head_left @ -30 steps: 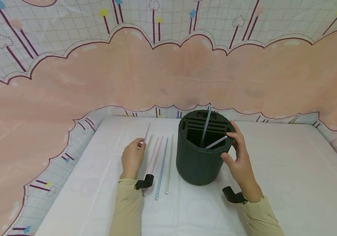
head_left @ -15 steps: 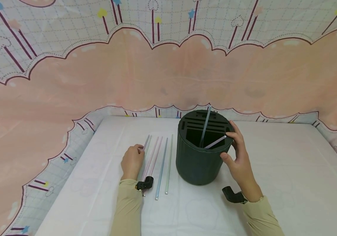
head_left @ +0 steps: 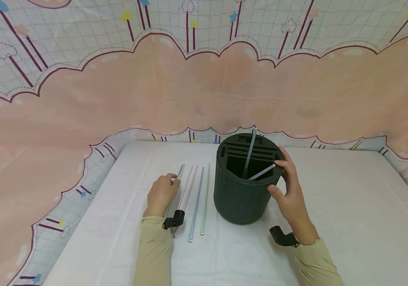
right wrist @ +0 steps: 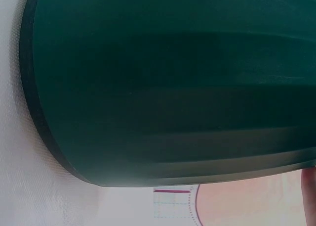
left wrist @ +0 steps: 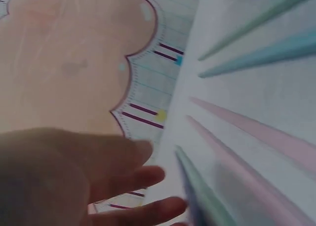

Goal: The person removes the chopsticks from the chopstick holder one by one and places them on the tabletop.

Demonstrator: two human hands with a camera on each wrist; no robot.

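Observation:
My left hand is at the leftmost chopsticks on the white table. In the left wrist view its fingers are spread, their tips right beside a purple chopstick that lies along a green chopstick. Two pink chopsticks, a blue chopstick and another green chopstick lie in a row to the right. My right hand grips the rim of a dark green knife and utensil holder. Inside lean a blue chopstick and a purple chopstick.
The slotted top of the holder has one large opening at the front. A white cloth covers the table, and a patterned pink curtain hangs behind its far edge. Each wrist wears a small black camera.
My left hand has lowered the purple chopstick from a raised position to beside the green one, and its fingers have come apart. The right hand and holder stay put.

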